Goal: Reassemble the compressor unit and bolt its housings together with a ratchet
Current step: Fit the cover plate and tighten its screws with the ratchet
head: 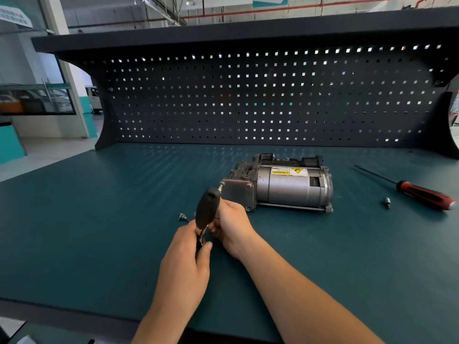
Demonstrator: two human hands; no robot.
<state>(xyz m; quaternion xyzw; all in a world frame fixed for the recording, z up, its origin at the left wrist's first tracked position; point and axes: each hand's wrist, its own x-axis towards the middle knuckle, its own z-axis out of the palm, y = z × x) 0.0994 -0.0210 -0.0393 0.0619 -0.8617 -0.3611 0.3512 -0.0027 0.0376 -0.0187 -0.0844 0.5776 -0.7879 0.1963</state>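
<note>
Black ratchet point(207, 211), tip toward compressor point(285, 188)

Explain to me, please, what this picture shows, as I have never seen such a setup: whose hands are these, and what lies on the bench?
There is no robot here: a person wears a camera on the head, so this one view looks forward and down at their own bare hands. The left hand and the right hand both grip a black-handled ratchet, whose tip meets a corner of the end plate of the compressor. The compressor lies on the teal bench top, before a dark pegboard. A loose bolt lies left of the hands. To the right lie a red-and-black screwdriver and a small metal fitting.
</note>
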